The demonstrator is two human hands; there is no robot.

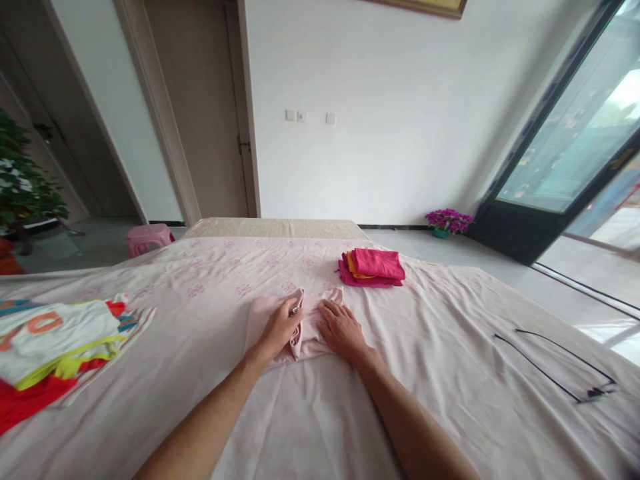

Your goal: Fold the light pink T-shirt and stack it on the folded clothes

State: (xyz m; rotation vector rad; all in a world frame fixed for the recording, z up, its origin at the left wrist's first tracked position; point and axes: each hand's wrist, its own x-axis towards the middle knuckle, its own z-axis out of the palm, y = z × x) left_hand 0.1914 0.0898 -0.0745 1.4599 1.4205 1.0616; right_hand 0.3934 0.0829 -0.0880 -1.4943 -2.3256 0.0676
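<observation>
Head view. The pink garment (311, 330), partly folded, lies on the pale patterned sheet (300, 427), directly in front of the person and between the two forearms. The left hand (280, 325) grasps a raised fold near the garment's middle, thumb and fingers closing on the cloth; this grip probably serves to control the loose edge. A small pale detail beside the fingertips is too blurred to identify. The right hand (344, 328) grips nothing: its palm faces down, with the fingers extended across the garment's right part, presumably so that the fabric there lies flat and does not slip. The central position seems to suit both hands, since each reaches the cloth with the arm extended forward.

Beyond the right hand, and apart from it, rests a neat stack of folded red cloth (379, 265) with an orange layer showing at its left side; its compact shape likely leaves the working area unobstructed. At the left edge of the view, loose clothes (65, 337) in white, red and yellow-green overlap unevenly, well apart from the left hand. At the far right, glasses (595, 393) lie with both arms unfolded, perhaps set aside from the cloth for safety.
</observation>
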